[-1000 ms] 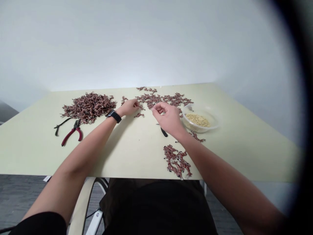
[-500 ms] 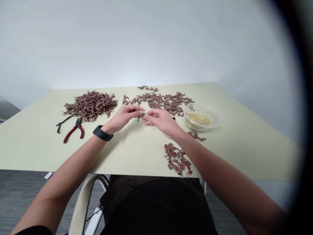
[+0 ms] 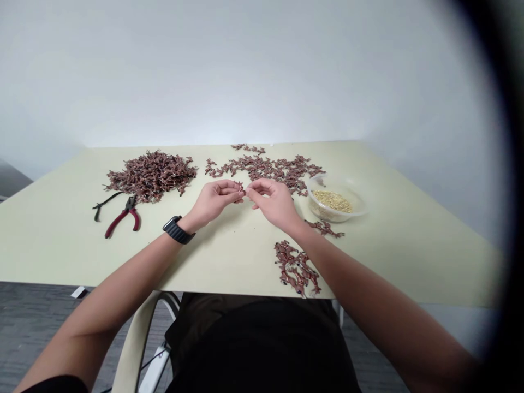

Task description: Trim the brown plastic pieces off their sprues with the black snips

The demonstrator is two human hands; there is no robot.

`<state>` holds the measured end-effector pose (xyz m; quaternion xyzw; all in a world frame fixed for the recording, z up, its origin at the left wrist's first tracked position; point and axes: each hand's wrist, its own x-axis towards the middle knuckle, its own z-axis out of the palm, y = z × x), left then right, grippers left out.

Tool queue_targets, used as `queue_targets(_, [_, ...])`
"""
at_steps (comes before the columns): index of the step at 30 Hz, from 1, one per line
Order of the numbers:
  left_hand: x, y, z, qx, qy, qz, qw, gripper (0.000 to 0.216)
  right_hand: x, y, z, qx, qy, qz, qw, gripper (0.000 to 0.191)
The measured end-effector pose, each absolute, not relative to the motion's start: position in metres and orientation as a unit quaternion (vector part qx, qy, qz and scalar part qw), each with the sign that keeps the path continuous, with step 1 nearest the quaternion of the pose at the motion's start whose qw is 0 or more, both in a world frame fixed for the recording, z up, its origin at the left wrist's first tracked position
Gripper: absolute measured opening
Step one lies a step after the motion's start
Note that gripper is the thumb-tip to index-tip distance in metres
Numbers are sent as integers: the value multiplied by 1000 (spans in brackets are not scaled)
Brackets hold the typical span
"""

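Note:
My left hand (image 3: 216, 201) is closed in a pinch on a small brown figurine (image 3: 240, 186), animal-shaped as far as I can see, mostly hidden by the fingers. From the other side my right hand (image 3: 273, 201) brings thumb and fingertips together right against it. Whatever those right fingertips grip is too small to make out. Both hands are above the middle of the table. Behind them spreads a loose layer of like brown figurines (image 3: 282, 169). A clear plastic bowl (image 3: 360, 210) of tiny gold-coloured pieces (image 3: 332, 200) stands to the right of my right hand.
A tall heap of brown figurines (image 3: 151, 174) lies at the left. In front of it are red-handled pliers (image 3: 118, 221) and a black-handled tool (image 3: 102, 206). A smaller group of figurines (image 3: 297, 267) lies near the table's front edge, and a few more (image 3: 327, 227) beside the bowl.
Both hands have shifted slightly to the right, and my left hand has turned a little. The figurine now sits higher between the fingertips. The things on the table have stayed put.

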<state>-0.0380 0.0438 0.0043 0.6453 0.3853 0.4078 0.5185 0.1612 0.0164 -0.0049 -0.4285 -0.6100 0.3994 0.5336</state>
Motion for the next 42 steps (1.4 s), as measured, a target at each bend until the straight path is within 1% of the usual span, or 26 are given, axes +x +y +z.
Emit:
queue_targets(2, [-36,40,4,661,385,395,509,40,163,15,-3,-441,-645,310,541,15])
queue_targets(5, [-33,36,4,677,386,387,493,40,164,14,-1,-449,-668,249,539,15])
queue_targets(14, [-31,33,7,670,399,402,481,43,167,13,1,-437,-708,204,516,13])
queue_targets(21, [-30,31,7,681,405,396,464,40,168,15,-1,-433,-722,190,505,13])
queue_targets(27, [-28,29,5,673,409,405,465,38,167,13,-6,-432,-748,115,490,13])
queue_targets(30, [-25,26,1,672,420,414,448,36,164,10,-10,-444,-760,63,471,16])
queue_targets(32, [-24,26,-2,685,423,418,421,34,162,9,-11,-451,-763,51,461,17])
queue_targets(34, [-23,26,-5,711,420,418,377,30,161,9,-11,-460,-753,80,464,16])
queue_targets(37, [-24,26,-6,751,404,413,320,27,164,13,-11,-483,-699,212,482,15])
queue_targets(39, [-25,26,-5,766,392,407,308,26,168,19,-11,-492,-655,315,479,18])
queue_targets(42, [-27,27,-5,782,372,387,318,25,174,28,-13,-484,-606,410,480,26])
